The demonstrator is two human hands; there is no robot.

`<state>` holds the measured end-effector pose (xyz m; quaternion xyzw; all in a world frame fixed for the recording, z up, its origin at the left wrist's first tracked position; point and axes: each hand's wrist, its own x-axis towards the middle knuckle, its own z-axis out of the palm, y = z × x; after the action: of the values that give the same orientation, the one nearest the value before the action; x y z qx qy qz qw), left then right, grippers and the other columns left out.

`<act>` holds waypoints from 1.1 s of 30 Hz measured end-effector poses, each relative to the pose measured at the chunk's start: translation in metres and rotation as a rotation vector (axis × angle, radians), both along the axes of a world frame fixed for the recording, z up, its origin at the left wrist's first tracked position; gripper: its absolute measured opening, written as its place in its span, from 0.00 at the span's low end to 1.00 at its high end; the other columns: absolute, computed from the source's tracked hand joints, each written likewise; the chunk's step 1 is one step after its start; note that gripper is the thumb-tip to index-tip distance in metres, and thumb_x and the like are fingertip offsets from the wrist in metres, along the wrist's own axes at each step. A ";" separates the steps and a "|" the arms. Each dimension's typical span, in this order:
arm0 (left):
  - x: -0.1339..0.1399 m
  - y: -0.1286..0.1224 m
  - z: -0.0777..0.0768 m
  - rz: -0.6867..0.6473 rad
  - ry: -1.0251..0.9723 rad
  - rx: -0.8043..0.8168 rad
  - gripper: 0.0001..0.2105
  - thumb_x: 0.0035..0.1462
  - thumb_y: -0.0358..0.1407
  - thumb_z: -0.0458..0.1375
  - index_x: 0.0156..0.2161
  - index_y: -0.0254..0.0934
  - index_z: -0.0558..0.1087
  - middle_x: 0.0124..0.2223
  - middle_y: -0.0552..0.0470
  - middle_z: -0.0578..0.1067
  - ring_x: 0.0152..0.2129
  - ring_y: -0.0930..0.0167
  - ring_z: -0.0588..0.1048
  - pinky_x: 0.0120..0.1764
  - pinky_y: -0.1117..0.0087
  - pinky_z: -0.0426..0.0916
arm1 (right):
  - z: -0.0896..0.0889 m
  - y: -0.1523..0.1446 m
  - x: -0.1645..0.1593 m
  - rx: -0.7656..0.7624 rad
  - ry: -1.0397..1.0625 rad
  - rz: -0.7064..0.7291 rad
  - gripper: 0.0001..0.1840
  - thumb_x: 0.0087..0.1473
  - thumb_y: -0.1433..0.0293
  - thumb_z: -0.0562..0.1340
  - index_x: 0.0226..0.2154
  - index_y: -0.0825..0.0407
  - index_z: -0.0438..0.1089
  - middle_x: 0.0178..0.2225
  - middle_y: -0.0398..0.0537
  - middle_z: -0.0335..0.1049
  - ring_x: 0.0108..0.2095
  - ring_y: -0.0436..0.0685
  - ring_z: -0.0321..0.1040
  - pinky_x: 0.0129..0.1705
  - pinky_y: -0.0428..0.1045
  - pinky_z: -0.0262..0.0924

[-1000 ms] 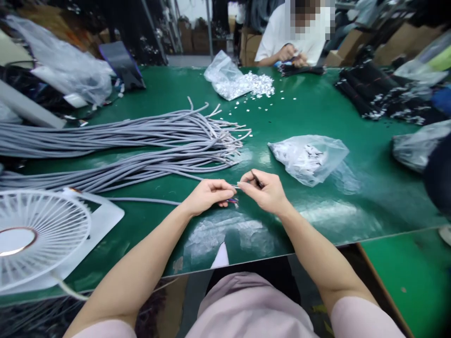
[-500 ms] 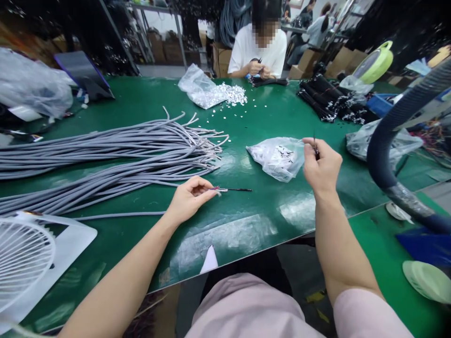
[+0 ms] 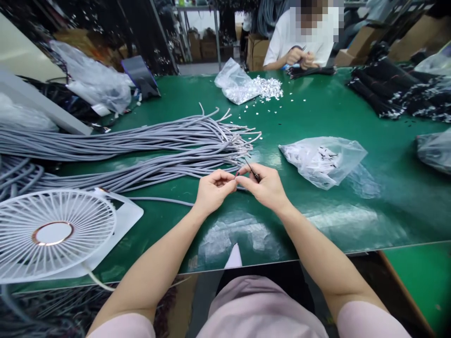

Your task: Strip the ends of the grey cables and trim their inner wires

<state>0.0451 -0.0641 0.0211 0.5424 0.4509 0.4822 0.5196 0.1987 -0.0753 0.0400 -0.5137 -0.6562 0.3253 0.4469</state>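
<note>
My left hand (image 3: 214, 191) is closed in a pinch on the end of a single grey cable (image 3: 162, 201), which runs in from the left. Fingertip to fingertip with it, my right hand (image 3: 265, 187) is closed too. A small dark pointed tool, apparently tweezers (image 3: 254, 174), sticks up from its fingers. Reddish thin wire shows between the two hands, but the fingers hide most of the cable end. Just behind them lie the stripped ends of a thick bundle of grey cables (image 3: 169, 162).
Right of my hands is a clear plastic bag (image 3: 320, 162) of small white and black pieces. Farther back, another bag (image 3: 234, 84) spills white bits. A white fan (image 3: 52, 234) stands at left, black cable bundles (image 3: 391, 89) at right. Across the table (image 3: 317, 108) a person (image 3: 299, 37) works.
My right hand has left the plastic bag and come leftward to meet my left hand at the cable end. The camera view has turned left, bringing more of the fan into sight.
</note>
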 end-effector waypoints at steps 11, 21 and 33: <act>0.004 -0.003 -0.007 0.038 -0.008 -0.004 0.10 0.42 0.37 0.66 0.29 0.33 0.73 0.23 0.56 0.72 0.19 0.76 0.73 0.26 0.77 0.68 | -0.008 -0.003 0.001 -0.021 0.083 0.021 0.05 0.49 0.70 0.58 0.24 0.54 0.66 0.18 0.37 0.54 0.20 0.46 0.49 0.24 0.44 0.45; 0.006 -0.002 -0.009 0.050 -0.086 0.016 0.13 0.41 0.37 0.67 0.31 0.35 0.70 0.27 0.56 0.71 0.20 0.79 0.70 0.26 0.78 0.68 | -0.017 0.001 -0.004 -0.057 0.244 0.037 0.06 0.48 0.70 0.58 0.23 0.53 0.64 0.20 0.38 0.58 0.21 0.46 0.51 0.24 0.44 0.47; 0.005 0.001 -0.010 0.053 -0.236 -0.154 0.14 0.38 0.38 0.69 0.28 0.33 0.72 0.29 0.54 0.77 0.23 0.75 0.75 0.32 0.74 0.72 | -0.021 0.002 -0.003 -0.089 0.298 0.018 0.07 0.49 0.69 0.59 0.23 0.54 0.63 0.20 0.37 0.58 0.21 0.45 0.49 0.24 0.44 0.46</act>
<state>0.0505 -0.0632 0.0111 0.4284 0.4366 0.5199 0.5963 0.1955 -0.0728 0.0195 -0.4730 -0.5724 0.4306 0.5131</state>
